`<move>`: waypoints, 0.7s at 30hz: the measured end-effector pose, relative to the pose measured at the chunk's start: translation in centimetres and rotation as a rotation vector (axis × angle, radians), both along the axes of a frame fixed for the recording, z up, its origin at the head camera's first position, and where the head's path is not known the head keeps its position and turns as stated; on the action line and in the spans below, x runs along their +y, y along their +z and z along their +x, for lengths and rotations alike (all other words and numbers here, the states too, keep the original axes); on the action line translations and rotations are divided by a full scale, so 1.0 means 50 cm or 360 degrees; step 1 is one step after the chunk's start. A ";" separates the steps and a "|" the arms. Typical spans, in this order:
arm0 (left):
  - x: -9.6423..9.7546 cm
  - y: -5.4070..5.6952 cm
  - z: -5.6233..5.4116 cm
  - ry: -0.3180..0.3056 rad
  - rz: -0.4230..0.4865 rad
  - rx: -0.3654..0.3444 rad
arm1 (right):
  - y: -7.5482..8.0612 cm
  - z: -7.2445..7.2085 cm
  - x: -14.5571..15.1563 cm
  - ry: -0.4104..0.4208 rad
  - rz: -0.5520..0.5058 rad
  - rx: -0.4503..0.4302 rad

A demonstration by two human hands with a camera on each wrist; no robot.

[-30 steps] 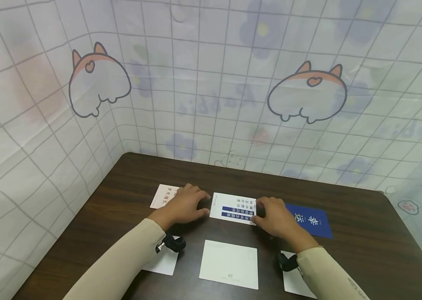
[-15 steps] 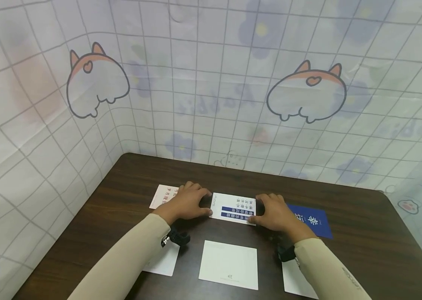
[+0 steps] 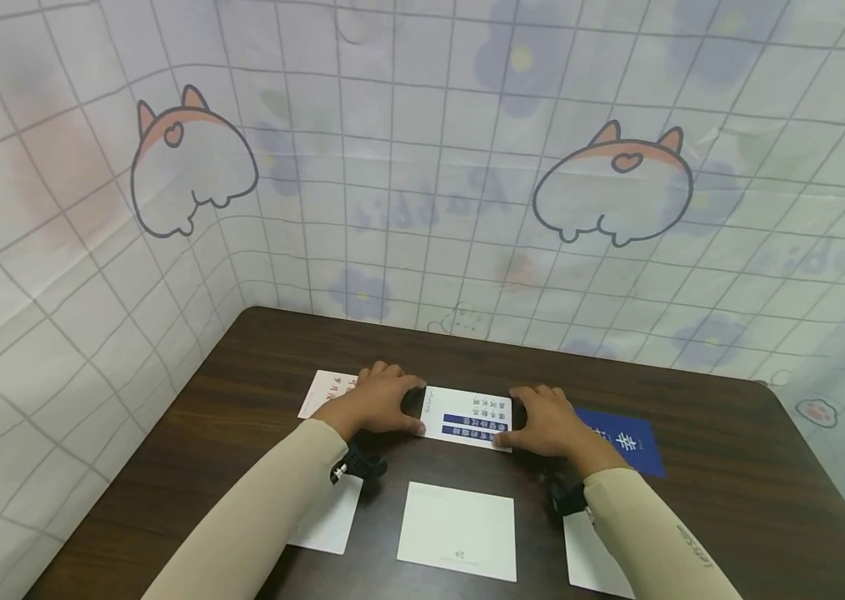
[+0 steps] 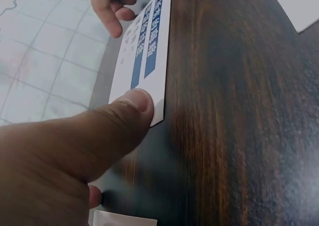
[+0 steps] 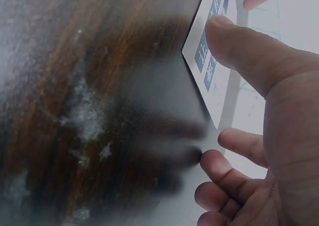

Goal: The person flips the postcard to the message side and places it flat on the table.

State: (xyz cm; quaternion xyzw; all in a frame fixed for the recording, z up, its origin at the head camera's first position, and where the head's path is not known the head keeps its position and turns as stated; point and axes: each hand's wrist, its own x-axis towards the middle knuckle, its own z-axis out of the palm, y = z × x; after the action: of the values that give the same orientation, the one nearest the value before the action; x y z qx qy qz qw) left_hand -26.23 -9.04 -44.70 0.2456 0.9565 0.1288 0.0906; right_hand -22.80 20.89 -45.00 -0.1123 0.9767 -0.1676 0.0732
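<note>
A white card (image 3: 466, 417) with blue bands and printed characters lies at the middle of the table, between both hands. My left hand (image 3: 377, 404) is at its left end, index finger by the far corner. In the left wrist view the left thumb (image 4: 137, 101) rests on the card's corner. My right hand (image 3: 546, 423) is at the right end. The right wrist view shows its thumb (image 5: 222, 34) on the card's blue print, while the other fingers (image 5: 219, 166) are bent beside the card's edge, apart from the thumb.
A white card with red characters (image 3: 328, 392) lies partly behind the left hand; a blue card (image 3: 632, 442) lies beyond the right wrist. Along the front are a blank cream card (image 3: 457, 531) and two white cards, left (image 3: 328, 521) and right (image 3: 591, 558). A patterned curtain (image 3: 422, 208) surrounds the dark table (image 3: 730, 467).
Both hands have shifted slightly: the left thumb has come onto the card's edge, and the right thumb has slid further left onto the card. The card stays nearly in place.
</note>
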 end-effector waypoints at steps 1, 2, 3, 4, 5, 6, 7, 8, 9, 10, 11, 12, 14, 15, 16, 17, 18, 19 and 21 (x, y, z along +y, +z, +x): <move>0.000 0.002 0.000 -0.0003 0.0006 -0.0004 | 0.001 0.000 0.000 -0.0002 -0.0003 -0.0006; 0.001 0.003 0.000 -0.0004 0.0008 -0.0010 | 0.001 0.001 0.000 -0.0004 -0.0005 -0.0010; 0.002 0.005 0.000 -0.0005 0.0008 -0.0016 | 0.001 0.000 0.000 -0.0005 -0.0001 -0.0013; 0.002 0.006 0.000 -0.0004 0.0006 -0.0021 | 0.001 -0.001 0.000 -0.0006 -0.0001 -0.0018; 0.003 0.007 0.001 -0.0002 0.0008 -0.0025 | 0.001 -0.001 0.001 -0.0007 -0.0001 -0.0022; 0.004 0.008 0.001 0.0000 0.0013 -0.0031 | 0.001 -0.002 0.001 -0.0009 0.0000 -0.0029; 0.005 0.008 0.000 0.0002 0.0018 -0.0033 | 0.000 -0.003 0.002 -0.0010 0.0001 -0.0032; 0.007 0.008 0.000 0.0004 0.0017 -0.0039 | 0.000 -0.004 0.003 -0.0012 0.0003 -0.0036; 0.008 0.008 0.000 0.0007 0.0018 -0.0044 | -0.001 -0.005 0.004 -0.0011 0.0003 -0.0038; 0.009 0.008 -0.001 0.0011 0.0015 -0.0047 | -0.002 -0.006 0.005 -0.0012 0.0000 -0.0040; 0.010 0.007 -0.001 0.0013 0.0014 -0.0050 | -0.002 -0.006 0.005 -0.0011 -0.0003 -0.0043; 0.010 0.005 -0.002 0.0014 0.0011 -0.0052 | -0.002 -0.007 0.006 -0.0010 -0.0008 -0.0046; 0.010 0.002 -0.005 0.0015 -0.0003 -0.0051 | -0.001 -0.007 0.006 -0.0007 -0.0023 -0.0053; 0.010 0.000 -0.007 0.0017 -0.0007 -0.0052 | -0.001 -0.008 0.007 -0.0004 -0.0029 -0.0058; 0.010 -0.001 -0.008 0.0019 -0.0011 -0.0053 | 0.000 -0.008 0.007 -0.0002 -0.0034 -0.0062; 0.010 -0.003 -0.009 0.0020 -0.0013 -0.0052 | 0.000 -0.008 0.007 -0.0002 -0.0039 -0.0067; 0.010 -0.003 -0.009 0.0020 -0.0016 -0.0052 | 0.000 -0.008 0.006 -0.0004 -0.0041 -0.0070; 0.010 -0.003 -0.009 0.0023 -0.0015 -0.0055 | 0.000 -0.008 0.006 -0.0006 -0.0042 -0.0073; 0.011 -0.001 -0.009 0.0028 -0.0005 -0.0065 | -0.001 -0.009 0.006 -0.0008 -0.0039 -0.0075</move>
State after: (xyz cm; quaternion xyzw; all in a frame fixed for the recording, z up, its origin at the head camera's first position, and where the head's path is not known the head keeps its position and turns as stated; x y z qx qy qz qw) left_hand -26.68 -8.50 -44.74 0.2344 0.9568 0.1331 0.1093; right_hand -23.25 21.16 -45.04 -0.1067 0.9729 -0.1823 0.0944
